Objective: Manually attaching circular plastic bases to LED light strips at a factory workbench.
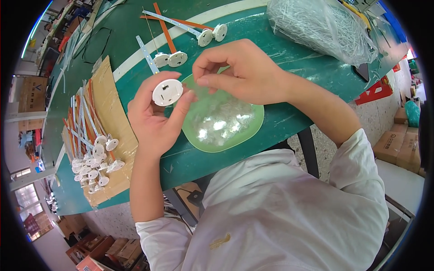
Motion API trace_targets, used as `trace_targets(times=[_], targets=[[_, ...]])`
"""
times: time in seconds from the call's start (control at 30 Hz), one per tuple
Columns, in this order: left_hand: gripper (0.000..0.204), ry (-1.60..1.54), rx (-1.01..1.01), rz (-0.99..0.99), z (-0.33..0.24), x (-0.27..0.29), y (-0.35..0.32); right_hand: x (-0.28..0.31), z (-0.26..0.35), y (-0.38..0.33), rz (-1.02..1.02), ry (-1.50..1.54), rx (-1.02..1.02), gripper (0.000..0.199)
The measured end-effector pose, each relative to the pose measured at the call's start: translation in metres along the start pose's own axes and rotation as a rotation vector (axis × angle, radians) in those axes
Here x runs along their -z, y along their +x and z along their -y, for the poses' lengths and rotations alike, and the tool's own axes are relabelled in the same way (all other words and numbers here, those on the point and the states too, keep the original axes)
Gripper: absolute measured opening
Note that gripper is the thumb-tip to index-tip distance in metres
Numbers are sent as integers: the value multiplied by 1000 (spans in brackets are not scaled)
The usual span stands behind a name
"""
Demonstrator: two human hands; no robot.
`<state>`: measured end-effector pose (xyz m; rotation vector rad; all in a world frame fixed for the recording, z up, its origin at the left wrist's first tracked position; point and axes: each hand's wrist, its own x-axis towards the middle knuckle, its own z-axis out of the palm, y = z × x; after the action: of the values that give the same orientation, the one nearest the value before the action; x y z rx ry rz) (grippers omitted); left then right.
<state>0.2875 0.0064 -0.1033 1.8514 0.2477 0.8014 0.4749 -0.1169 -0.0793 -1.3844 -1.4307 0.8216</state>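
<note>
My left hand [149, 119] grips a white round plastic disc [167, 92] between thumb and fingers, its face with a small dark slot turned up. Behind those fingers a pale strip with dots [145, 52] runs away; whether it joins this disc I cannot tell. Just right of the disc, my right hand [246, 70] is curled with thumb and forefinger pinched together. Anything in that pinch is too small to make out. Below both hands lies a light green tray [201, 147] with many small clear plastic pieces [221, 119] in it.
Beyond my hands lie several white discs [177, 59] with orange and pale strips. More such pieces are heaped on brown cardboard [115, 101] at the left. A clear bag of thin clear strands [321, 31] sits at the back right of the green table [289, 108].
</note>
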Motion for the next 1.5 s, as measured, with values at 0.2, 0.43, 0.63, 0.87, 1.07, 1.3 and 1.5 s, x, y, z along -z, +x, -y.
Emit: trace_targets(times=[0.2,0.43,0.63,0.87,1.07,1.3,1.5], targets=[[35,57,-60,-20,5,6,3,4,0,-2,-13,-45,12,10],[36,-1,-96,-99,3,2,2,-9,2,-5,-78,-138,57,13],[34,25,-196,-120,2,-1,3,-17,1,-8,-129,38,63,10],[36,16,-154,-5,-2,3,1,-22,-4,-8,-182,-112,241,6],[51,130,-329,82,-12,-2,3,-23,-4,-9,-440,-272,525,7],[56,365,-261,145,-18,-6,-1,-28,-9,-6,-576,-414,778,14],[54,442,-323,77,-11,-3,-1,-28,-11,-7,-550,-388,717,14]])
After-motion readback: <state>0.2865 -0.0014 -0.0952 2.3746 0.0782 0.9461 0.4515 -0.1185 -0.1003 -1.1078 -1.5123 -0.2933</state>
